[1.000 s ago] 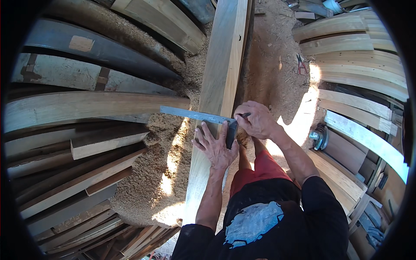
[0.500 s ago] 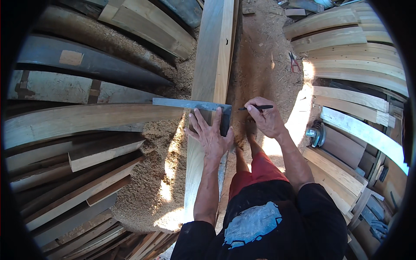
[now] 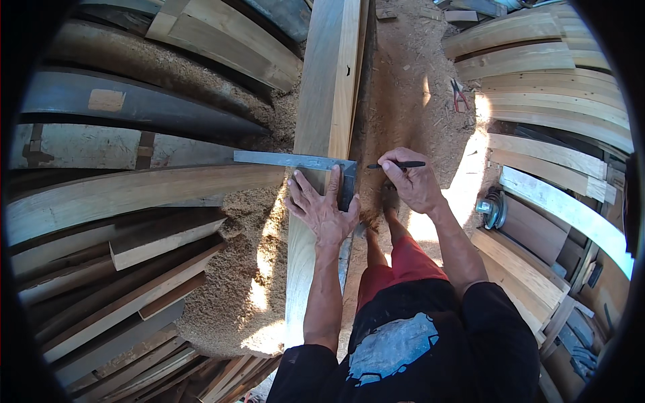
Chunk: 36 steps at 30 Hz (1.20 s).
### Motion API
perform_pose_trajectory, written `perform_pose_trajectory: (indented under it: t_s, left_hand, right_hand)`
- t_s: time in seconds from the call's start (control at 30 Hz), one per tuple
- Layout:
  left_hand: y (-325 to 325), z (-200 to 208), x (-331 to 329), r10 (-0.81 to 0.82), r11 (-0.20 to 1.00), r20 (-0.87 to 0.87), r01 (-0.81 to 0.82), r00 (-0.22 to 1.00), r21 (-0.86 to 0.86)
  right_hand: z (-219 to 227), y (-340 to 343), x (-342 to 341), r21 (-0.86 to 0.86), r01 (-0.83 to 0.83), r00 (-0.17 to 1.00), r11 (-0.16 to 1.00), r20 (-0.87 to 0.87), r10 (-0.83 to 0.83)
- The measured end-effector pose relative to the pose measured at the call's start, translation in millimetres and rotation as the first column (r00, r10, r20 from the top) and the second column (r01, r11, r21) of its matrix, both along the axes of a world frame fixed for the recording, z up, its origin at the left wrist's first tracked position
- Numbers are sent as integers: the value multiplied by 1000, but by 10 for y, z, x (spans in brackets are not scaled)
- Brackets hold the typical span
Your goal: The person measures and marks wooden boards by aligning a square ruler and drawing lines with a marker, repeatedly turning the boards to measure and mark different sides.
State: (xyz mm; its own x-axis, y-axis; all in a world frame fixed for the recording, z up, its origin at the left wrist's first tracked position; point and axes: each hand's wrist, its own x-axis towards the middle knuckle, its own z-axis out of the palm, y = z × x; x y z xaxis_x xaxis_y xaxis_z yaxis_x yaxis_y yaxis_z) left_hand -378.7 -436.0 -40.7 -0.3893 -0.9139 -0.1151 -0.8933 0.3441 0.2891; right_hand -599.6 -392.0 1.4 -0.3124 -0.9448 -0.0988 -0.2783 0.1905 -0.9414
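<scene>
A long wooden board runs lengthwise in front of me. Across its top lies the metal blade of a try square, its dark stock along the board's right edge. My left hand rests on board and square, fingers spread; its index finger reaches the blade, while the thumb presses against the stock. Just right of the square's corner, my right hand pinches a black pen. The pen's tip points left toward the corner and appears apart from the board.
Stacked planks crowd the left side, with sawdust heaped between them and the board. More boards line the right. Red-handled pliers lie on the floor, and a power tool sits farther right.
The view has shifted slightly. Both hands, the try square and the pen keep nearly the same places, with the pen tip slightly nearer the square's corner.
</scene>
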Motion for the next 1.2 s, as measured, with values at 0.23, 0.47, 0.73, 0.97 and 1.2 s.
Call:
perform_pose_trajectory:
  t_s: [0.23,0.47,0.73,0.97,1.2]
  left_hand:
    - [-5,5,-7,4,1000,2,-4,1000,3]
    - [-4,20,-32,13,1000,27,-13,1000,7]
    - [-5,7,-30,0,1000,-1,0,1000,-5]
    - [-3,-1,-10,13,1000,-3,-13,1000,14]
    - [3,-26,-28,-5,1000,-14,5,1000,-13]
  right_hand:
    - [-30,-184,3,-44,2,999,999,43,0]
    - [-30,-493,51,-92,-105,991,990,79,112]
    - [-136,-687,59,-20,-245,960,969,133,246]
    - [-67,-677,-55,91,-413,818,906,-400,413]
    - [-549,-364,353,382,-205,952,901,-136,274]
